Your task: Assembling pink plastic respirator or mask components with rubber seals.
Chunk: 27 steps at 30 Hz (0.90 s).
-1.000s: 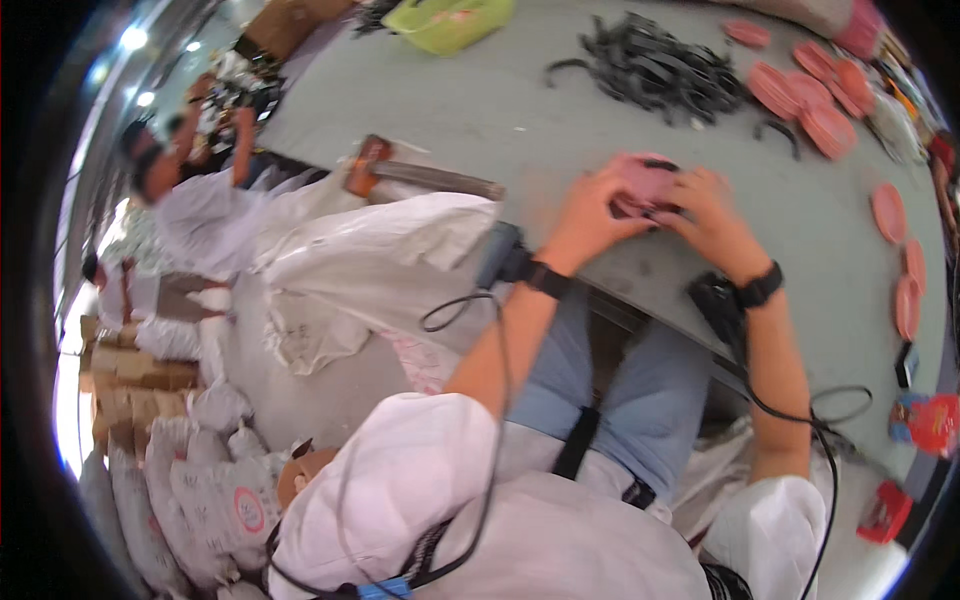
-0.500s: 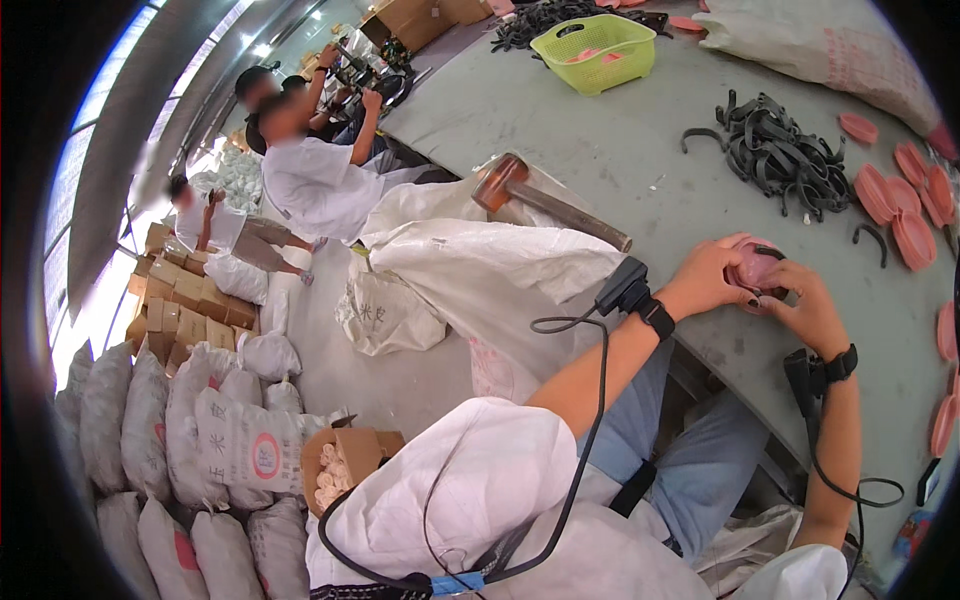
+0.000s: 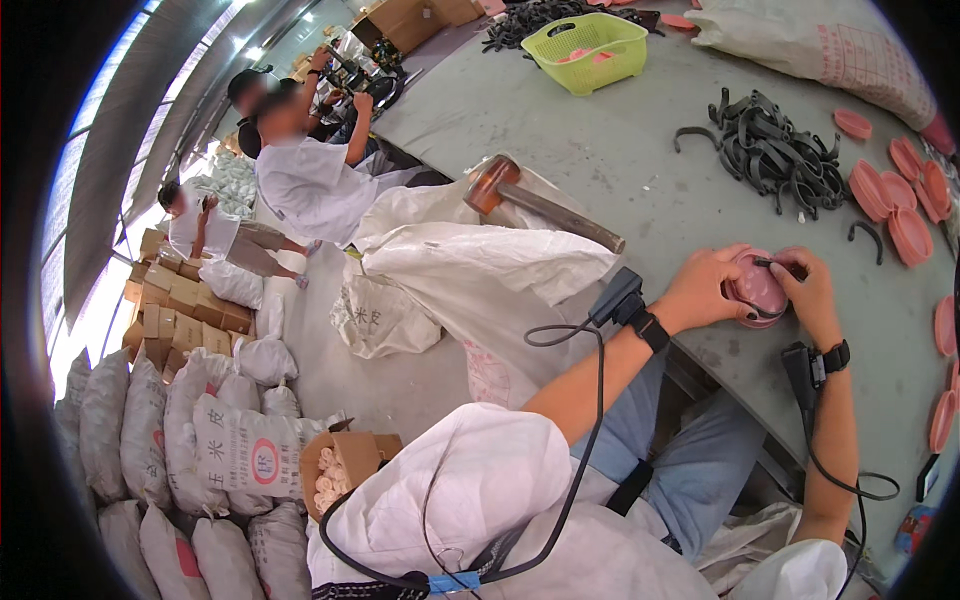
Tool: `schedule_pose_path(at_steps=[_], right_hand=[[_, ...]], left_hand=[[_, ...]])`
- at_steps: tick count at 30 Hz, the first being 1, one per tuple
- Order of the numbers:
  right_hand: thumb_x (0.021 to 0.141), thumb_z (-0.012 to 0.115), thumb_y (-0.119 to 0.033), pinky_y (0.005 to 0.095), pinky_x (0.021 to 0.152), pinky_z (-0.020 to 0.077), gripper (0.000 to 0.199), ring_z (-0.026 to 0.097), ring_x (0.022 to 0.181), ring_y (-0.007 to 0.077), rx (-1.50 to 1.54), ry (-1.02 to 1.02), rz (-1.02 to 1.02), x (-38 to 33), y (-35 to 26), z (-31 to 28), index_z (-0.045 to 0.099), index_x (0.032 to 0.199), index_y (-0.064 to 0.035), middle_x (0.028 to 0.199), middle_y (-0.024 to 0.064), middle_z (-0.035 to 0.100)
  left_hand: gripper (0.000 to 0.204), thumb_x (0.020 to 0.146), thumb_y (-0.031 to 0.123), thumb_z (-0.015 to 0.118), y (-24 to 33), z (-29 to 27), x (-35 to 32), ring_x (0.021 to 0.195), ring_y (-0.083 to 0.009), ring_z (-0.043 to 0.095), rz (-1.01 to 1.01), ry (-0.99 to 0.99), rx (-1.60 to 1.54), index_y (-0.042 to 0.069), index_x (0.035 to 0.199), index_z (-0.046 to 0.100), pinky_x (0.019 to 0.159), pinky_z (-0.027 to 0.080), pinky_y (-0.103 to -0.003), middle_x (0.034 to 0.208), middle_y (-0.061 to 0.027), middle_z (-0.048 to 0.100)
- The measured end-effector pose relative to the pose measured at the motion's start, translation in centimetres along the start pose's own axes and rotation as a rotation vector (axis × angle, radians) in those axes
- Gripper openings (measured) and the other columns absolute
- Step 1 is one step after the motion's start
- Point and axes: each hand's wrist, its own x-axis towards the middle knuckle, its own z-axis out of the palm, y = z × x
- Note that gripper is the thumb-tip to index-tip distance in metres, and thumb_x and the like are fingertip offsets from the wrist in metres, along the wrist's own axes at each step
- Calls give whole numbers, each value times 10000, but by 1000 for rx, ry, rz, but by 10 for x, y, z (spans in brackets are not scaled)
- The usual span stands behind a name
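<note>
Over the table's near edge, both hands are closed around a pink oval case (image 3: 757, 287) with a dark strap (image 3: 763, 262) along part of its rim. My left hand (image 3: 703, 290) grips the case from the left, thumb at its lower edge. At the upper right rim, my right hand (image 3: 812, 292) holds it with the fingertips against the end of the strap. The case's flat pink face is turned up; its underside is hidden. Beyond my hands lies a heap of dark grey curved straps (image 3: 775, 150), and one loose strap (image 3: 868, 240) rests to the right.
More pink cases (image 3: 908, 235) lie open at the right. A mallet (image 3: 545, 205) rests on a white woven sack (image 3: 490, 250) left of my hands. Farther back stands a green basket (image 3: 585, 55) with pink pieces. Stuffed sacks (image 3: 230, 445), cartons (image 3: 170, 300) and people are at the left.
The pink case has tilted so its face shows more fully. My right fingers have shifted up along its rim to the strap's end; both hands stay on it.
</note>
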Motion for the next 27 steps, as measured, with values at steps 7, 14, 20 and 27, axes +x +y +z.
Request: schedule_pose_path(at_steps=[7,14,20,27], right_hand=[[813,595,-21,302,697,480,94,603,725,214,-57,19,-56,-3,-9,0,592,874,50,820,128,625],[848,567,-31,303,697,477,80,601,720,231,-82,43,-93,-6,-18,0,568,887,40,800,136,624],[865,569,-59,289,696,468,92,583,706,197,-60,91,11,-6,-18,1,561,881,31,785,118,623],[860,583,-89,301,707,474,120,606,722,203,-76,126,-3,-4,-17,7,581,889,27,783,124,635]], left_hand=[[313,578,268,815,2,2,-4,1099,-336,511,-9,5,58,53,692,619,949,382,-394,1330,-150,491],[319,593,287,804,1,1,-4,1139,-333,482,-18,-6,89,52,713,624,981,349,-403,1364,-133,462],[331,593,285,804,3,1,-4,1144,-333,478,-1,-7,81,44,729,622,988,342,-406,1363,-129,463],[329,590,279,806,3,1,-5,1141,-330,478,8,-6,74,47,730,619,991,337,-402,1361,-128,464]])
